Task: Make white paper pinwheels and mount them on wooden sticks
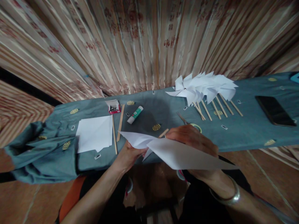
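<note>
A white paper pinwheel (175,152) is between my hands above the table's front edge, its folded blades spread left and right. My left hand (130,155) grips it from the left, thumb against the paper near the middle. My right hand (192,140) is curled behind the right blade, which hides part of the fingers. Beyond the paper, close to the right fingers, the end of a wooden stick (163,133) shows; its other end is hidden. Scissors (196,127) with a yellowish handle lie just past my right hand.
Several finished pinwheels (205,87) on sticks lie at the back right, left of a black phone (275,110). Leftward are a glue stick (135,115), loose wooden sticks (121,123), a box of pins (114,107) and white paper sheets (94,133). A curtain (144,46) hangs behind.
</note>
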Action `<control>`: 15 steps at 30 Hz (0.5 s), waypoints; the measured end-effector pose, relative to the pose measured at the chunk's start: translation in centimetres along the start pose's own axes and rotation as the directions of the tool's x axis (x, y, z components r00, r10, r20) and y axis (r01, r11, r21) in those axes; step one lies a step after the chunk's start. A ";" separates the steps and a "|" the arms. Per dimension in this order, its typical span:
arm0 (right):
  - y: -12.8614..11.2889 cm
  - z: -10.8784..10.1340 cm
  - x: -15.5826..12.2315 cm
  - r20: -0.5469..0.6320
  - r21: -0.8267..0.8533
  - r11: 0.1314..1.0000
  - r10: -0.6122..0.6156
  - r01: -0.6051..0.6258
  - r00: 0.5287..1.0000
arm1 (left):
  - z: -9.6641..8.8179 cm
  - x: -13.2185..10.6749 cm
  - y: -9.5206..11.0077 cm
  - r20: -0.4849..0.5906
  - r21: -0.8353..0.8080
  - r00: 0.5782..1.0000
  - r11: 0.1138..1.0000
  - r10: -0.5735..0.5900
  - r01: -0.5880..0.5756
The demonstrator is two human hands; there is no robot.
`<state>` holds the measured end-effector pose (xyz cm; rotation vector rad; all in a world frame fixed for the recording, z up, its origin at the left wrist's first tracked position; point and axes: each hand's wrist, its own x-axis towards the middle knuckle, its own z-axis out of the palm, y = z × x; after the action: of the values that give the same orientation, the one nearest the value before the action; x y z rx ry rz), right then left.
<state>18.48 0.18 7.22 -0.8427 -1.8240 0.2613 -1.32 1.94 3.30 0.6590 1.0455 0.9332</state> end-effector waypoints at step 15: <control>-0.2 0.0 0.0 0.019 -0.015 0.999 0.052 -0.051 0.998 | 0.2 -0.1 0.3 -0.010 0.027 1.000 0.999 0.019 -0.018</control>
<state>18.38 0.05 7.28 -0.9011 -1.8258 0.2900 -1.24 1.99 3.62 0.6877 1.0637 0.9408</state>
